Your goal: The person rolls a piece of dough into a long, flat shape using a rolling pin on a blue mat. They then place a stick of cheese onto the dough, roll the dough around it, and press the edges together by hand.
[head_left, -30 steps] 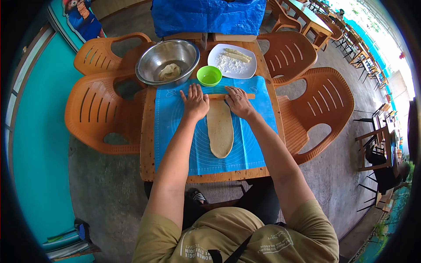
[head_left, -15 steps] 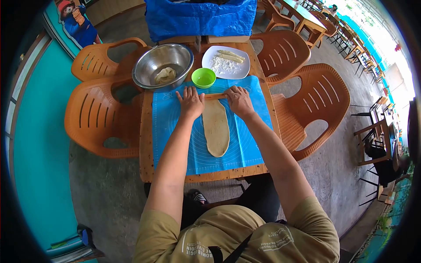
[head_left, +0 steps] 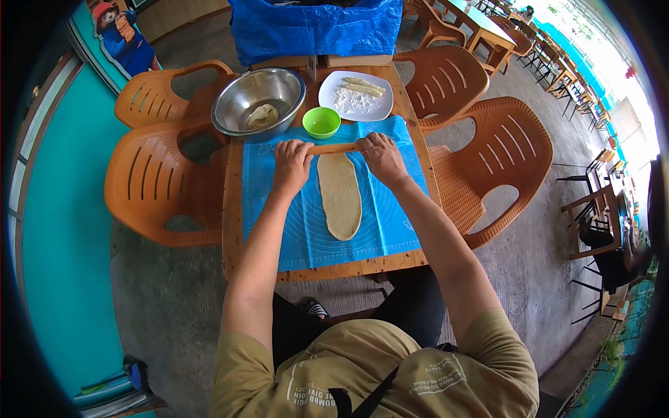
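A wooden rolling pin (head_left: 333, 148) lies crosswise at the far end of a long, flat oval of dough (head_left: 340, 198). My left hand (head_left: 293, 164) is closed round the pin's left end. On its right end my right hand (head_left: 382, 157) is curled, fingers bent over the wood. Beneath the dough spreads a blue silicone mat (head_left: 279, 244) with printed circles. Just beyond the pin stands a small green bowl (head_left: 321, 123).
A steel bowl (head_left: 226, 118) with a lump of dough (head_left: 263, 117) stands at the far left. A white plate (head_left: 382, 110) holds flour and rolled dough pieces (head_left: 363, 86). Blue plastic sheeting (head_left: 313, 31) is behind. Orange chairs (head_left: 160, 181) flank the wooden table (head_left: 233, 230).
My left hand, flatter with spread fingers before, is now wrapped round the pin's end. The pin has lifted or shifted slightly towards the far side, off most of the dough.
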Demonstrator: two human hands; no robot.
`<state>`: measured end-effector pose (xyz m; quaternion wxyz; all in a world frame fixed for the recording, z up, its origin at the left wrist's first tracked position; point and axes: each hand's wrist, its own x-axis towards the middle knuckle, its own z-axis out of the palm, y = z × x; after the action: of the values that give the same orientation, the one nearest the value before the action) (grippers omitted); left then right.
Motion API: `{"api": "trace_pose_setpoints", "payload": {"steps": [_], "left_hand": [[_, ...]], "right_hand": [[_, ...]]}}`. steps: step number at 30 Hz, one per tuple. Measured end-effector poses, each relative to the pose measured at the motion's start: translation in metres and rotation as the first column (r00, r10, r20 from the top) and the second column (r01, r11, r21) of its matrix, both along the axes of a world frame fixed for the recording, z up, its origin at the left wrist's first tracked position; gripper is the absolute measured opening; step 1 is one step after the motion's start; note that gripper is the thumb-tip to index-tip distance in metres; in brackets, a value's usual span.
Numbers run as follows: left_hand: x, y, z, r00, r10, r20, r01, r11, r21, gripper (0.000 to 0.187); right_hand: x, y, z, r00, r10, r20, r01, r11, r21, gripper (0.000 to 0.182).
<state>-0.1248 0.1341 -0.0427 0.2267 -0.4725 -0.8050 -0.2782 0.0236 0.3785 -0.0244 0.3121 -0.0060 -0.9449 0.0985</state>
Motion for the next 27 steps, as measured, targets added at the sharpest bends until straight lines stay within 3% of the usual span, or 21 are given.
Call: {"api": "trace_pose_setpoints", "payload": {"steps": [5, 7, 11, 13, 16, 18, 20, 27], "left_hand": [[0.009, 0.000, 0.004, 0.999, 0.016, 0.044, -0.017, 1.000, 0.022, 0.033], [0.015, 0.004, 0.010, 0.991, 0.129, 0.032, -0.132, 0.984, 0.123, 0.042], [0.045, -0.017, 0.018, 0.984, 0.166, 0.058, -0.175, 0.962, 0.210, 0.053], [0.077, -0.042, 0.013, 0.981, 0.180, 0.065, -0.184, 0.981, 0.056, 0.056], [0.142, -0.085, 0.016, 0.986, 0.052, 0.161, -0.041, 0.997, -0.071, 0.051], [0.177, -0.113, 0.019, 0.986, -0.005, 0.164, 0.021, 0.995, -0.099, 0.049], [0.201, -0.136, 0.018, 0.981, -0.052, 0.188, 0.092, 0.974, -0.208, 0.044], [0.209, -0.163, 0.009, 0.972, -0.042, 0.231, 0.087, 0.978, -0.189, 0.038]], "right_hand": [[0.007, -0.010, 0.009, 1.000, 0.005, -0.031, -0.006, 1.000, -0.028, 0.018], [0.003, -0.011, 0.016, 0.999, -0.027, -0.023, 0.027, 1.000, 0.012, 0.017], [0.021, -0.020, 0.026, 1.000, -0.011, 0.011, 0.012, 1.000, -0.025, 0.016], [0.046, -0.029, 0.023, 0.999, 0.004, 0.048, 0.001, 0.996, -0.092, 0.015], [0.106, -0.046, 0.022, 0.994, -0.037, 0.105, 0.055, 0.983, -0.176, 0.014], [0.149, -0.050, 0.010, 0.963, -0.144, 0.227, 0.207, 0.936, -0.284, 0.019], [0.195, -0.053, 0.011, 0.927, -0.210, 0.310, 0.275, 0.943, -0.185, 0.030], [0.252, -0.043, 0.007, 0.772, -0.380, 0.510, 0.515, 0.844, -0.151, 0.041]]}}
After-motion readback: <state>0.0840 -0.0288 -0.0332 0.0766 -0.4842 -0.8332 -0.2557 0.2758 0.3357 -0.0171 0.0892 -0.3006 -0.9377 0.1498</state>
